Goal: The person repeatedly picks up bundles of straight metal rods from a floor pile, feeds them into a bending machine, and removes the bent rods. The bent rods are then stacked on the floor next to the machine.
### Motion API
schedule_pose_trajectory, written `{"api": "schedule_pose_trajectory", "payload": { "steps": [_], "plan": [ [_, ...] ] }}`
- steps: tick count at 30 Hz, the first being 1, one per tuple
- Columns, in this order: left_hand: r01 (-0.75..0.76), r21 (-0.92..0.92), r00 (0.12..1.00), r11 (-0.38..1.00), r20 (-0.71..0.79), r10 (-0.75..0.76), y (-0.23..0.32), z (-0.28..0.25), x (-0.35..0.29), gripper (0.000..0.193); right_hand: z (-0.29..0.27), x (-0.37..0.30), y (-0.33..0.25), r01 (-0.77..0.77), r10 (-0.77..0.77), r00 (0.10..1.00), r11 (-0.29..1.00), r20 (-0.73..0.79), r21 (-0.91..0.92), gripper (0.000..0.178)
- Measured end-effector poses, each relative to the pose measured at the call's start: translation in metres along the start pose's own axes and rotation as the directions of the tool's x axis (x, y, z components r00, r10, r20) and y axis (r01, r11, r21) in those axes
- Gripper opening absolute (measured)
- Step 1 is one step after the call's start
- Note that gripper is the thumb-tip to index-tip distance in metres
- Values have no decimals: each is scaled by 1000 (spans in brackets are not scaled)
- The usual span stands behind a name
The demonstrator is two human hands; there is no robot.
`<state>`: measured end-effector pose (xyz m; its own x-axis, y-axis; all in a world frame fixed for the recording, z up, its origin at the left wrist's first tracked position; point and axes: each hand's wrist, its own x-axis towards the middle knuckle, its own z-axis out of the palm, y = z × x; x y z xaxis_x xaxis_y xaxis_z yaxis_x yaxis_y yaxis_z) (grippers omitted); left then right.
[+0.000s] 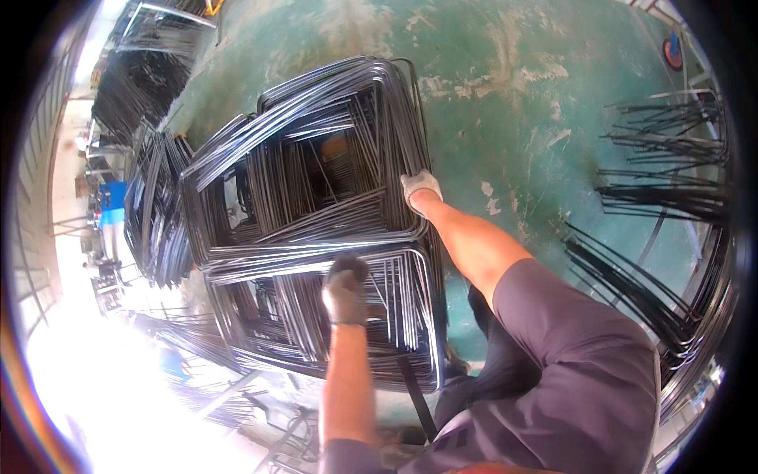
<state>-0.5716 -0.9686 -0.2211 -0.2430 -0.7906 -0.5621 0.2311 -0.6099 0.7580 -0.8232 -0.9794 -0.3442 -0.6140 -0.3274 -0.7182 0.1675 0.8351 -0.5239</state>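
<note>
A large stack of bent dark metal rod frames (387, 118) with rounded corners lies in front of me. My right hand (421, 188), in a light work glove, is closed on the right side of an upper frame; its fingertips are partly hidden. My left hand (345, 294), in a glove with dark fingertips, is over the near part of the stack, just below the shiny cross bars. Motion smears its fingers, and whether it touches a rod cannot be made out. Nearer to me, a second group of frames (430, 316) adjoins the upper ones.
Bundles of dark rods (158, 205) stand along the left, with another dark heap (142, 91) behind. More bent rods (671, 193) jut in from a rack at the right. A worn green floor (505, 103) shows around the stack. Strong glare washes out the lower left.
</note>
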Motion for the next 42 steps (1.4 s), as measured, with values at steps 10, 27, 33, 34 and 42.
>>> {"api": "schedule_pose_trajectory", "payload": {
  "steps": [10,27,33,34,42],
  "plan": [
    [212,419,965,883,53,-256,-64,27,-139,25,-61,-152,105,243,-244,970,954,17,-174,46],
    [161,920,522,358,228,-822,-175,-118,-273,28,-270,-625,573,-298,332,79,908,-940,295,49],
    [27,942,511,334,274,-815,-157,-53,-325,26,-335,-617,625,-676,621,141,629,-771,383,86],
    [37,931,585,364,275,-763,-156,-44,-328,25,-332,-604,628,-706,628,96,589,-772,392,86],
    [-159,870,647,468,449,-616,-182,49,-426,25,-334,-600,630,-470,628,453,771,-633,430,52]
  ]
}}
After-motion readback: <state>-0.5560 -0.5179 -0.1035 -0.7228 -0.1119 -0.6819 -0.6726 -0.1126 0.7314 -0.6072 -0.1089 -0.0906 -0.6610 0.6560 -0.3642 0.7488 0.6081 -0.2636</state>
